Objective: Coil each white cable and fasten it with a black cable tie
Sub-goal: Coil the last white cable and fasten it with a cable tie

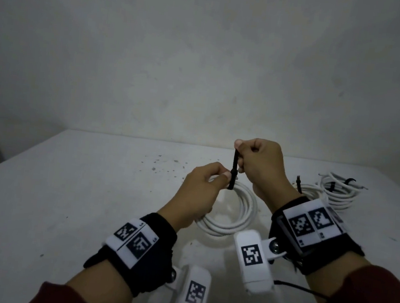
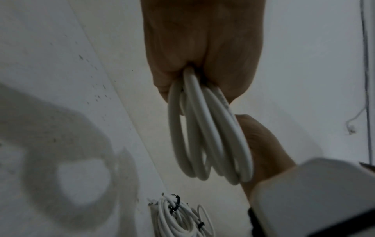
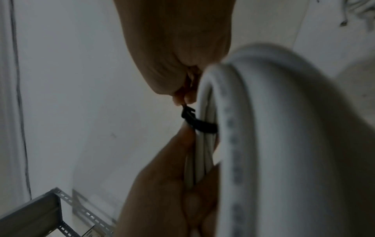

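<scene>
While the left hand (image 1: 198, 188) grips the coiled white cable (image 1: 233, 215), the right hand (image 1: 260, 167) pinches the black cable tie (image 1: 233, 170) looped round it. Tied coils (image 1: 336, 194) lie right of it.

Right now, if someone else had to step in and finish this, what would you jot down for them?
Left hand: grips the white cable coil above the table, thumb by the tie's head.
Right hand: pinches the tail of the black cable tie, pulling it up.
Done: this coil is wound and the tie is looped round it; two tied coils lie at the right.
Left: pull the tie snug, then set this coil down. Whether more cables wait is out of sight.
</scene>
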